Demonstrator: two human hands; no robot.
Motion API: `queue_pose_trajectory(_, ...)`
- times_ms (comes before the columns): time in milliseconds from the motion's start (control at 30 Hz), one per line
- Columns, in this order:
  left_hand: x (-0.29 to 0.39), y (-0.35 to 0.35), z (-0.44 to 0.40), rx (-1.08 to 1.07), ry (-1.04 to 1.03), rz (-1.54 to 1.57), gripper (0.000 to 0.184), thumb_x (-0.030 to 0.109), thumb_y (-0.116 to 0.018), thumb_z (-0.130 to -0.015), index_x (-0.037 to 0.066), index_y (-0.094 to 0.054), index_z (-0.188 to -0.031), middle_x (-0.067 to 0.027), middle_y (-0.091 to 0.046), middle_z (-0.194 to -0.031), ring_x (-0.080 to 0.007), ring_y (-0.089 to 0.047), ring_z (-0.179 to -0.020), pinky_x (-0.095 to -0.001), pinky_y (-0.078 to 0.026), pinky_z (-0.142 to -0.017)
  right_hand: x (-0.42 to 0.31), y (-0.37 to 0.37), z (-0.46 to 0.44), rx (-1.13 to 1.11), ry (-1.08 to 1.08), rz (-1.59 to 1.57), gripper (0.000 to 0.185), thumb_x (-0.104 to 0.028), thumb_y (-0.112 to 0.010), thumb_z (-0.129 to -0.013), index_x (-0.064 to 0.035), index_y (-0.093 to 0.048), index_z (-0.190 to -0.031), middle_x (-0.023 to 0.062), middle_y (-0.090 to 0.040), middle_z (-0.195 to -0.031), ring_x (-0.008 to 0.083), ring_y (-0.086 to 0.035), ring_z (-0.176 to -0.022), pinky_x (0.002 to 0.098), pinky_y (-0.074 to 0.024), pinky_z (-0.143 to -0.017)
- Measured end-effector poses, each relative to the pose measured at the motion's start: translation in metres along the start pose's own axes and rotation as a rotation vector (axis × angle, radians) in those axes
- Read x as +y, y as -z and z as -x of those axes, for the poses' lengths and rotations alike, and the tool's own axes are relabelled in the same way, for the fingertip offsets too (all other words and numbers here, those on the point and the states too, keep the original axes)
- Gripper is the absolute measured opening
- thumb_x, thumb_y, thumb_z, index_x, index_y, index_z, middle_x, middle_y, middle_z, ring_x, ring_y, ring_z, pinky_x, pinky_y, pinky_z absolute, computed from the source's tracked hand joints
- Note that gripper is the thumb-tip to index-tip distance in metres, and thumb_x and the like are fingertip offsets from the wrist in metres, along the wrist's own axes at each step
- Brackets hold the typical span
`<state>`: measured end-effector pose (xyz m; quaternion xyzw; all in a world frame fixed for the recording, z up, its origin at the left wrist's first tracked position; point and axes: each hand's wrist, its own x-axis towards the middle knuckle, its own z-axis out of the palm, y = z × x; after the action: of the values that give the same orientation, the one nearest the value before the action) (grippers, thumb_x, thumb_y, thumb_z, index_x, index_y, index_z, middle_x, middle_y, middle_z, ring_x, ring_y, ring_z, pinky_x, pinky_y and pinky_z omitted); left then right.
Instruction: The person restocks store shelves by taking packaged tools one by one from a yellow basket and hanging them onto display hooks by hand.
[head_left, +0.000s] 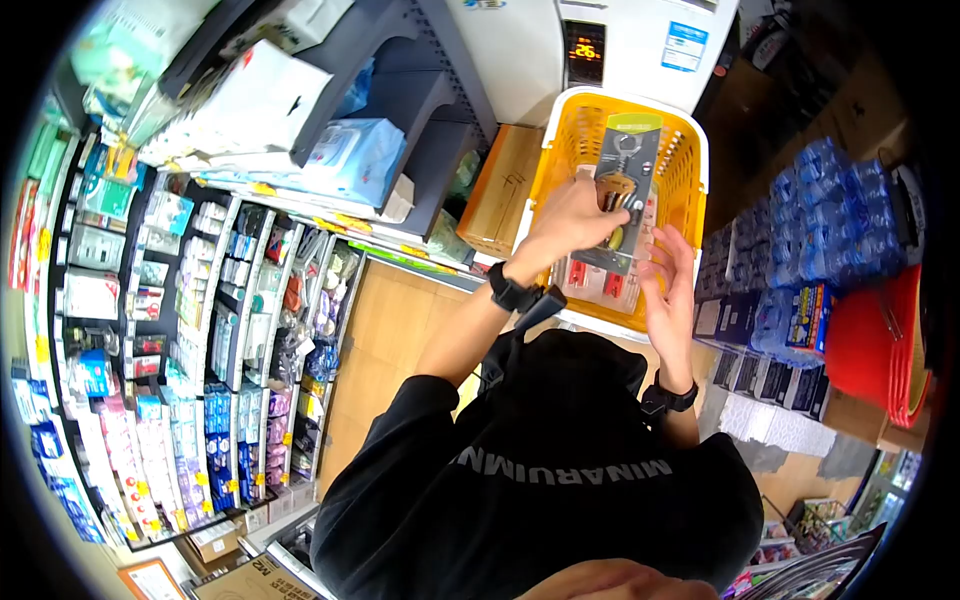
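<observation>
A yellow basket (pixel 686 150) with a white rim stands in front of me. Over it lies a grey carded package (pixel 622 150) with a green top strip and a metal tool on its front, its exact kind unclear. My left hand (pixel 575 218) reaches in from the left and is closed on the package, thumb across its front. My right hand (pixel 672 285) is beside the package's lower right edge, fingers apart and slightly curved; whether it touches the edge I cannot tell. Beneath, clear packs with red parts (pixel 590 280) lie in the basket.
A cardboard box (pixel 508 190) sits left of the basket, beside grey shelving (pixel 430 130). Stocked shelves (pixel 220 350) line the left. On the right are shrink-wrapped blue bottles (pixel 835 215) and stacked red basins (pixel 880 340). A white appliance (pixel 640 60) stands behind the basket.
</observation>
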<state>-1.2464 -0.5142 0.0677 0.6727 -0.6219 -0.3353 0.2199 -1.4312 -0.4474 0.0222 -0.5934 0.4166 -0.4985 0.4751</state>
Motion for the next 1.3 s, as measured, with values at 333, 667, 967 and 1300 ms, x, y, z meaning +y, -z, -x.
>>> queue_pose_trajectory(333, -0.036, 0.031, 0.131, 0.449, -0.075, 0.169, 0.057, 0.033, -0.081, -0.076, -0.009, -0.059, -0.106, -0.0180, -0.060, -0.088, -0.0326, -0.063, -0.080, -0.0390, -0.051, -0.074, -0.029, -0.057, 0.031, -0.249, -0.070, -0.110, 0.037, -0.001, -0.059, -0.098, 0.0024, -0.049, -0.134, 0.0081, -0.062, -0.119, 0.0084, -0.057, -0.093, 0.0237, -0.0473, -0.084)
queue_pose_trajectory(667, -0.098, 0.060, 0.291, 0.744, -0.007, 0.245, 0.042, 0.024, -0.072, -0.091, 0.001, -0.060, -0.124, -0.0117, -0.063, -0.104, -0.0191, -0.062, -0.086, -0.0312, -0.050, -0.074, -0.057, -0.119, 0.090, -0.633, -0.159, -0.277, 0.033, 0.002, -0.053, -0.098, 0.0063, -0.050, -0.131, 0.0103, -0.063, -0.121, 0.0132, -0.061, -0.108, 0.0274, -0.0458, -0.094)
queue_pose_trajectory(967, -0.154, 0.035, 0.429, 1.016, 0.155, 0.691, 0.028, 0.011, -0.066, -0.096, -0.002, -0.060, -0.120, -0.0057, -0.067, -0.090, -0.0105, -0.063, -0.079, -0.0260, -0.052, -0.071, -0.070, -0.202, 0.159, -1.045, -0.254, -0.387, 0.037, 0.001, -0.055, -0.096, 0.0065, -0.050, -0.132, 0.0111, -0.062, -0.124, 0.0160, -0.058, -0.116, 0.0297, -0.0416, -0.102)
queue_pose_trajectory(1300, -0.174, 0.013, 0.544, 1.464, 0.265, 0.884, 0.025, 0.011, -0.062, -0.099, 0.000, -0.062, -0.121, 0.0002, -0.065, -0.087, -0.0034, -0.056, -0.079, -0.0207, -0.047, -0.074, -0.077, -0.300, 0.227, -1.413, -0.309, -0.415, 0.038, 0.002, -0.055, -0.097, 0.0073, -0.050, -0.135, 0.0109, -0.065, -0.121, 0.0144, -0.060, -0.112, 0.0279, -0.0459, -0.097)
